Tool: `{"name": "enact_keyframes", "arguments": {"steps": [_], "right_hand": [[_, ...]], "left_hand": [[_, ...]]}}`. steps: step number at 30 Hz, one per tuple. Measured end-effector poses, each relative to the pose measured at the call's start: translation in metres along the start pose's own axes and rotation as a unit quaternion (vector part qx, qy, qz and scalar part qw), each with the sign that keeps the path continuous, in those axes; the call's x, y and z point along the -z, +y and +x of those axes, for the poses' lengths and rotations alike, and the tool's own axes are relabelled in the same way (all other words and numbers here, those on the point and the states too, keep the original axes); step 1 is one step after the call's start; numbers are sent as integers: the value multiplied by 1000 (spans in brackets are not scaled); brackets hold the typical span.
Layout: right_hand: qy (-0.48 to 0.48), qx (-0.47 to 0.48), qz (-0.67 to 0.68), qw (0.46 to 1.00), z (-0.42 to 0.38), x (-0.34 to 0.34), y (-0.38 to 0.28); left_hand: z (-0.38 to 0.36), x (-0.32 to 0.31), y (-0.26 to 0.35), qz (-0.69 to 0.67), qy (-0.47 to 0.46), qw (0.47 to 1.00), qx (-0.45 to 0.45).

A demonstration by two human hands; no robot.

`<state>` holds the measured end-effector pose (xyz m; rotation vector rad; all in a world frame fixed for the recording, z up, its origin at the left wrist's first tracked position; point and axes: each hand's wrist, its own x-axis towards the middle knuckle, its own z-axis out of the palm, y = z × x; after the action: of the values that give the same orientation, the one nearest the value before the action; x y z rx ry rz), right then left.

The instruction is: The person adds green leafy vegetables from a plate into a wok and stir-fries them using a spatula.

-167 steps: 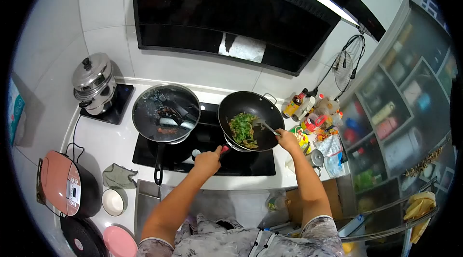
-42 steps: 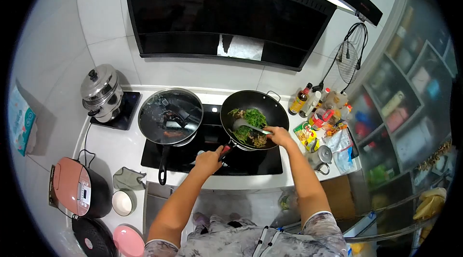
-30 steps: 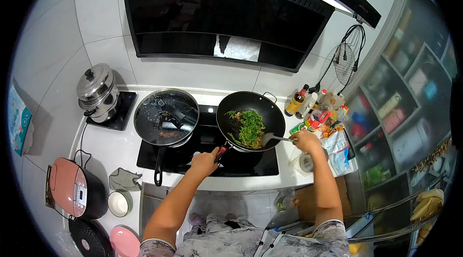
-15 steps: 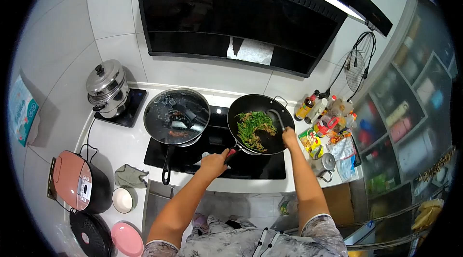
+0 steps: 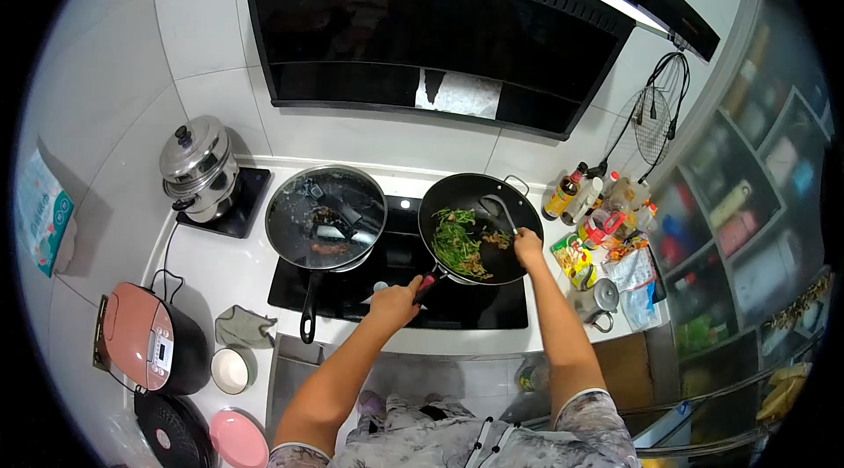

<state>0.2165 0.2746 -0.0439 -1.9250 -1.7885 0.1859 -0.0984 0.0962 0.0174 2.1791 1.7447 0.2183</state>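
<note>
My left hand [image 5: 394, 303] is closed round the handle [image 5: 427, 282] of a black wok [image 5: 447, 189], which sits on the right side of the stove. Green vegetable pieces [image 5: 458, 250] lie in the wok's left half, with brownish bits mixed in and a few [image 5: 498, 239] more to the right. In my right hand [image 5: 527, 247] is the handle of a metal ladle [image 5: 495, 203], its head resting towards the wok's upper right wall. Left of the wok, a frying pan [image 5: 312, 279] stands under a glass lid [image 5: 288, 220], untouched by either hand.
A steel steamer pot [image 5: 200, 165] stands on a small cooker at the left. Below it are a pink rice cooker [image 5: 134, 327], a grey cloth [image 5: 243, 327] and a white bowl [image 5: 230, 370]. Sauce bottles [image 5: 563, 194] and a metal jug [image 5: 591, 303] crowd the right counter.
The ladle's head has shifted up and left inside the wok, and the greens have gathered towards the left. My left hand keeps its hold on the wok handle.
</note>
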Motion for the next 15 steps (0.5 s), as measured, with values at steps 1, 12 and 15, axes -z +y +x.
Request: {"name": "enact_keyframes", "arguments": {"steps": [1,12,15], "right_hand": [[-33,-52,27,998,-2,3,-18],[-245,96,-67,962,-46,103,-56],[-248,112,-58,960,-63,154,-49]], "left_hand": [[0,2,1,3,-1,1000,0],[0,-2,1,-9,5,1000,0],[-1,2,3,5,7,1000,-3]]}}
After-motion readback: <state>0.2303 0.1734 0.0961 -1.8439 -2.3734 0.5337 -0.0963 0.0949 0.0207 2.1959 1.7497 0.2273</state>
